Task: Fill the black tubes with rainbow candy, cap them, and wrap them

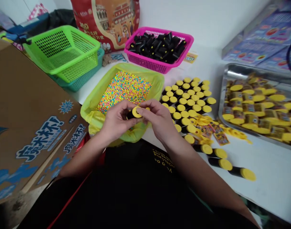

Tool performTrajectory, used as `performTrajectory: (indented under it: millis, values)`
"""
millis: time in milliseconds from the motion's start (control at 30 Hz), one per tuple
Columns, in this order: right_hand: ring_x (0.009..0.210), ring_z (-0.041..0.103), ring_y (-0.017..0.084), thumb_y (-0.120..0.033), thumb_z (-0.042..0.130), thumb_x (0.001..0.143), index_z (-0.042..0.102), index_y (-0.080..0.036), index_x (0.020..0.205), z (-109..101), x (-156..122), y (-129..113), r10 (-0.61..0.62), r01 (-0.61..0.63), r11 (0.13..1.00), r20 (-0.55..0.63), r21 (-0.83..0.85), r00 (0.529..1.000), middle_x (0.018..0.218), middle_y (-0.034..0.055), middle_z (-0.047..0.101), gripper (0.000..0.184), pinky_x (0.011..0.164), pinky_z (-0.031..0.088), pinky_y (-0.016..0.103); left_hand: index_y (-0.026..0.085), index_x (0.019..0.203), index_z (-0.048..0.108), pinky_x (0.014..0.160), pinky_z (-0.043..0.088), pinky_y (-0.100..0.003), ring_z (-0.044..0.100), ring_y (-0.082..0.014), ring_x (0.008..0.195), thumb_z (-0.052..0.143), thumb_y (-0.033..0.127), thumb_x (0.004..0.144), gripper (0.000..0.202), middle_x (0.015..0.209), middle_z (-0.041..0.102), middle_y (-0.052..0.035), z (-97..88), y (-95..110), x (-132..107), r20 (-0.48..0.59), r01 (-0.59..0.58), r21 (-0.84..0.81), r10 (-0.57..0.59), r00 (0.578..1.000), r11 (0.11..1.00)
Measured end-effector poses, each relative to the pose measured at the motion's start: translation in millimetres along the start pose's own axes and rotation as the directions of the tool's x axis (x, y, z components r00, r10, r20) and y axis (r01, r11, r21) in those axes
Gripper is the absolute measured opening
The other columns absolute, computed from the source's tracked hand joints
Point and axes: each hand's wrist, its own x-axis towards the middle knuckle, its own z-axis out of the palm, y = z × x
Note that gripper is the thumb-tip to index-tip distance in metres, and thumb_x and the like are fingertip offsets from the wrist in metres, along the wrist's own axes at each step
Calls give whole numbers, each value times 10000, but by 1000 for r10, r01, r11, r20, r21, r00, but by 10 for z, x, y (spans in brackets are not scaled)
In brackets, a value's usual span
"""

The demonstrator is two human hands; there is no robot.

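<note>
Left hand [118, 121] curled closed around a black tube [130, 115]; right hand [159, 119] pinches a yellow cap [136, 112] at the tube's end, fingertips touching it. Hands close together, held over the green bag [93, 116]. Candy beads [124, 92] fill that bag; capped tubes [186, 101] stand in rows right of it; pink basket [145, 60] of uncapped-looking black tubes sits behind it. Risk: a slipping grip could drop the tube among the beads. A cap set askew could spring loose. Tube contents hidden.
</note>
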Motion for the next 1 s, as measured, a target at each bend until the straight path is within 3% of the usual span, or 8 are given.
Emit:
performTrajectory:
  millis: [133,267,433,567,800,900,1000]
  values:
    - [496,464,91,-430,736,767,651,-234,792,39,-15,-8,76,-76,997,79,1,994,631,-53,545,215,446,371,235,192,841,665,629,458,-282,564,-155,732,864,330,660,302,783,600,-9,-14,13,-24,-60,-42,90,47,997,995]
    - [511,464,88,-403,737,770,624,-234,764,35,-22,-2,50,-52,996,29,77,998,644,-52,542,204,457,362,234,207,911,693,598,436,-269,548,-151,750,861,341,666,326,848,597,-23,-19,71,-20,-67,-72,131,81,994,989]
    - [533,490,96,-393,761,731,609,-240,747,38,45,-31,-11,12,1000,-28,14,1000,672,-50,562,217,479,377,244,199,987,610,452,396,-235,567,-115,575,648,540,841,374,759,606,-3,-29,58,27,103,143,-55,-137,985,988]
    - [519,506,97,-383,773,692,601,-240,744,108,79,-20,28,-24,995,-46,92,999,678,-53,568,230,457,351,239,208,890,536,375,311,-208,507,-78,450,573,510,905,304,654,581,32,13,-26,41,76,213,-138,-204,976,967]
    - [467,424,89,-365,770,704,616,-235,756,172,75,64,87,-64,972,-93,225,992,585,-68,521,208,445,303,241,221,904,545,380,299,-198,489,-68,454,595,504,894,287,648,565,40,65,-85,-8,12,221,-254,-225,974,942]
    - [481,427,94,-401,747,748,650,-234,768,145,59,56,32,-19,988,-81,152,996,610,-58,543,194,447,316,245,217,959,560,381,334,-194,511,-69,470,746,446,785,343,719,614,30,38,-79,1,60,198,-228,-189,980,953]
    - [501,421,91,-394,746,762,678,-231,748,131,38,48,-65,68,998,-124,14,990,647,-48,562,178,464,325,249,197,896,559,358,336,-191,478,-51,420,806,391,720,360,705,593,44,19,-80,15,48,188,-178,-182,982,966]
